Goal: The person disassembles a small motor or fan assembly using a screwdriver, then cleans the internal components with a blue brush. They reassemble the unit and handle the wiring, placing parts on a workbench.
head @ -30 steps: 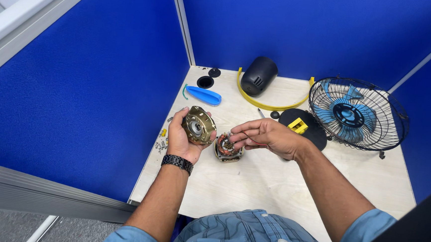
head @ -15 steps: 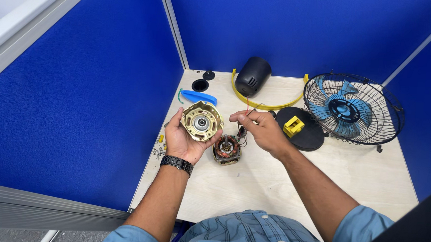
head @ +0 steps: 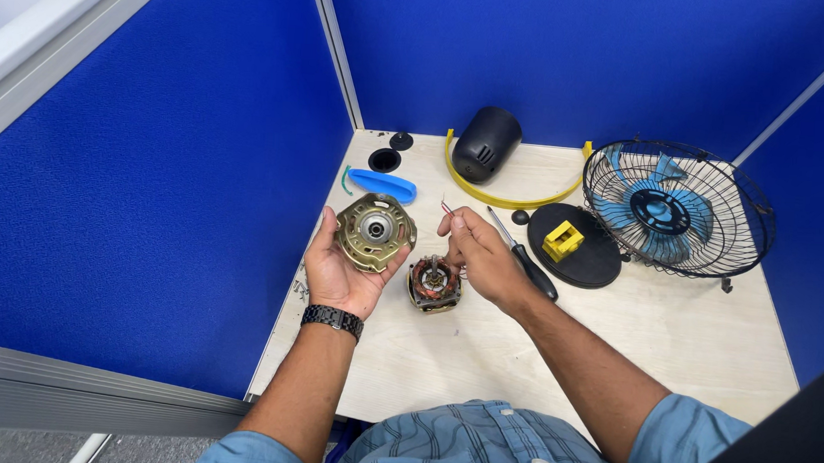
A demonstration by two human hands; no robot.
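Two motor parts occupy the hands. Left hand point(head: 343, 270) cradles the brass-coloured motor housing point(head: 375, 231) in its palm, open face upward for inspection. Right hand point(head: 479, 257) pinches thin wires point(head: 446, 208) lifted clear of the copper-wound stator point(head: 434, 282), which rests on the table point(head: 672, 343) between both hands. Screwdriver point(head: 525, 257) lies just beside.

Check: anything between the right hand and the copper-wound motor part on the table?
Nothing visible. The right hand sits just above and beside the copper-wound motor part, pinching thin wires at its fingertips. The left hand holds the brass-coloured motor housing off to the side, clear of that gap.
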